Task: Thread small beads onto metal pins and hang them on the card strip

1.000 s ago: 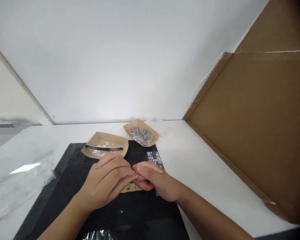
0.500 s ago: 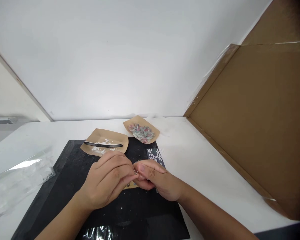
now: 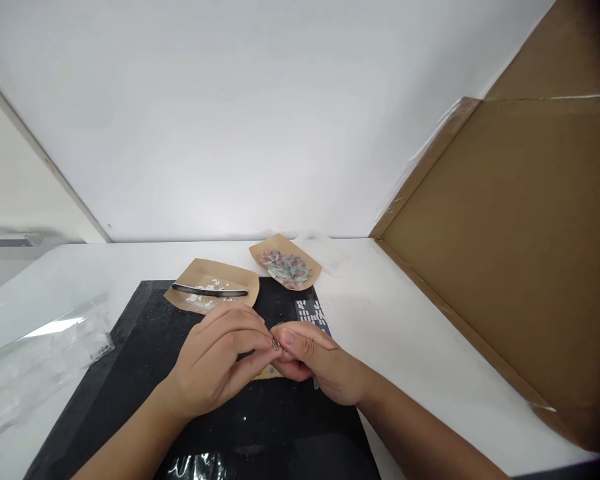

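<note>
Over the black mat (image 3: 260, 433), my left hand (image 3: 225, 357) and my right hand (image 3: 315, 360) meet at their fingertips. Between them is a tiny metallic piece (image 3: 275, 345), too small to name, pinched by both hands. Part of a tan item (image 3: 269, 373) shows below the fingers. Behind my left hand, a brown paper tray (image 3: 187, 272) holds small white bits and a dark curved tool (image 3: 210, 291). A sheet with white labels (image 3: 313, 312) lies just beyond my right hand.
A second paper tray (image 3: 258, 248) with small wrapped pieces stands at the back. Clear plastic bags (image 3: 45, 373) lie on the left. A large cardboard panel (image 3: 505, 233) rises on the right, and a white wall (image 3: 230, 120) stands behind the table.
The whole view has shifted slightly. Both hands keep nearly the same pose, with the left finger and thumb a little further apart behind their tips.
</note>
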`<state>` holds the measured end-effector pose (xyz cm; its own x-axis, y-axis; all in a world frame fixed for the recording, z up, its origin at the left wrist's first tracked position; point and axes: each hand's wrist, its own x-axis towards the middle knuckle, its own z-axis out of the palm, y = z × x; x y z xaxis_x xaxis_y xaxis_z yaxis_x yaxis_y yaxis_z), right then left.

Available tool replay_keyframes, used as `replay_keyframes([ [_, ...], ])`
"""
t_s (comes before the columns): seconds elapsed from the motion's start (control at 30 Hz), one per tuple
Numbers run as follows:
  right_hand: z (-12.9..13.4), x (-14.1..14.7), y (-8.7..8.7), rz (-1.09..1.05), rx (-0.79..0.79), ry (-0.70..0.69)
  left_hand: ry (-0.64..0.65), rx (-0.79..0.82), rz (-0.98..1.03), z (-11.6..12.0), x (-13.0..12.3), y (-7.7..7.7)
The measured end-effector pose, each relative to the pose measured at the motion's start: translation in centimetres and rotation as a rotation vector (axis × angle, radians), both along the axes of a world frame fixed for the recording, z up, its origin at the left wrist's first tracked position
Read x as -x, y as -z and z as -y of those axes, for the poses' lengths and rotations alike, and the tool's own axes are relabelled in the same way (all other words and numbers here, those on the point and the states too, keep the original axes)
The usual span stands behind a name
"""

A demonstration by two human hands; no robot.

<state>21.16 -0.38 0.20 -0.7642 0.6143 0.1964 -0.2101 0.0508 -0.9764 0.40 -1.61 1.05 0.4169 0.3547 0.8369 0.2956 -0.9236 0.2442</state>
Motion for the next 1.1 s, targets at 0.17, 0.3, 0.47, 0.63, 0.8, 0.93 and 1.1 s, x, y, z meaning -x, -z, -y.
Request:
replay_keyframes([
  [0.17,0.0,0.0,-0.2,0.02,-0.016,0.0,-0.023,0.006,-0.051,0.0,0.2,0.0],
  [0.3,0.0,-0.1,-0.3,0.044,-0.031,0.006,-0.049,-0.003,-0.092,0.1,0.3,-0.1],
  [0.47,0.1,-0.2,-0.2,0.036,-0.03,-0.001,-0.048,-0.012,-0.112,0.3,0.3,0.1],
  [0.63,0.2,-0.3,-0.1,0.038,-0.026,0.004,-0.035,-0.024,-0.119,0.4,0.2,0.4],
  [0.8,0.2,-0.4,-0.2,0.045,-0.038,0.015,-0.034,-0.023,-0.12,0.5,0.1,0.9],
  [0.93,0.2,-0.4,-0.2,0.05,-0.038,0.013,-0.022,-0.035,-0.073,0.5,0.1,0.9],
  [1.1,0.3,-0.3,-0.1,0.031,-0.004,0.014,-0.016,-0.021,-0.024,0.3,0.0,0.3],
])
